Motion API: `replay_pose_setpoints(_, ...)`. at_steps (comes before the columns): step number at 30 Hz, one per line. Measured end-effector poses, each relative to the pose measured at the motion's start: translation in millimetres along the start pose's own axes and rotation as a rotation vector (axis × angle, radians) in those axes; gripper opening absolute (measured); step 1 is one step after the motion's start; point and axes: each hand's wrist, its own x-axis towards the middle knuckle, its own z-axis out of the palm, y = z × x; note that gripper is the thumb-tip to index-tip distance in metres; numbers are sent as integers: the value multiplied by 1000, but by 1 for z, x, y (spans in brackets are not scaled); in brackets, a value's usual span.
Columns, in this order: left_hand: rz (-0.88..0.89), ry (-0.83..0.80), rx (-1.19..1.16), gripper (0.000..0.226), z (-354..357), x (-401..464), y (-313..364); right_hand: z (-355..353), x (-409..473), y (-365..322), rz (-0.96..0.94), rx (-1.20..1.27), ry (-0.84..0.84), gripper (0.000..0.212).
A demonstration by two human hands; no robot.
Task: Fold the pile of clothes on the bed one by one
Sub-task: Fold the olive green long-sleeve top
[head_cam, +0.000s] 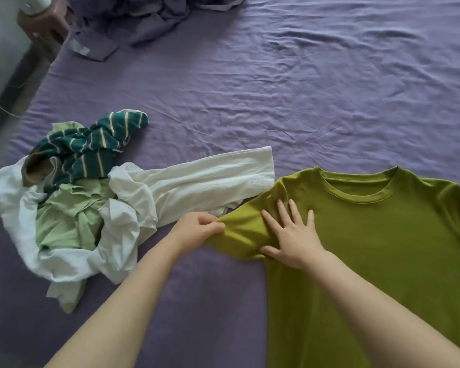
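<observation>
The olive-green T-shirt is spread flat on the bed, on the right side of the view, with its round neckline turned toward the far side and its body running off the lower edge of the picture. Its left sleeve is drawn out sideways toward the pile of clothes.

No container is seen; the unfolded clothes are simply heaped on the purple sheet at the left. In the heap a dark green striped garment lies on top at the far end, a pale green garment is bunched in the middle, and a white garment is wrapped around them, one long part of it stretched out until it touches the shoulder of the T-shirt. A crumpled purple cover lies at the far edge of the bed.

The left edge of the bed runs diagonally at the upper left, beside a wall. A broad stretch of wrinkled sheet lies open beyond the T-shirt, and a narrower strip lies between the pile and the T-shirt's body.

The left hand is reached forward, and the sleeve's end is pinched between its thumb and curled fingers. The right hand is laid palm down on the shirt at the shoulder seam, its fingers straight and spread, pressing the cloth to the bed.
</observation>
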Motion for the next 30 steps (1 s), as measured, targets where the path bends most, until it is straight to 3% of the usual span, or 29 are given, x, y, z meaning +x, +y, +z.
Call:
replay_pose_setpoints(3, 22, -15, -236, 15, 12, -3, 21, -17, -7, 4, 21, 311, 43, 68)
replay_pose_setpoints(6, 3, -63, -229, 12, 44, -4, 49, -26, -24, 15, 136, 950, 209, 39)
replay_pose_setpoints(8, -87, -245, -392, 21, 71, -10, 68, -26, -40, 24, 273, 1419, 258, 21)
replay_pose_setpoints(10, -138, -441, -501, 34, 99, -14, 81, -19, -54, 38, 424, 1618, 281, 31)
replay_pose_setpoints(12, -174, -438, -470, 35, 122, -12, 83, -9, -64, 53, 526, 1641, 288, 44)
replay_pose_setpoints(14, -163, -237, -342, 32, 135, -7, 76, 2, -70, 62, 558, 1609, 307, 43)
replay_pose_setpoints(16, -16, 21, -52, 29, 138, 4, 61, 9, -71, 68, 565, 1431, 334, 34)
replay_pose_setpoints(18, 144, 164, 210, 28, 135, 12, 53, 11, -68, 70, 556, 1260, 353, 39)
replay_pose_setpoints(24, 360, 273, 495, 33, 125, 48, 68, 14, -76, 70, 498, 1015, 477, 30)
replay_pose_setpoints(27, 348, 230, 567, 27, 125, 65, 76, 22, -82, 74, 492, 835, 392, 24)
replay_pose_setpoints(30, 303, 173, 566, 23, 129, 73, 83, 16, -72, 81, 521, 823, 498, 21)
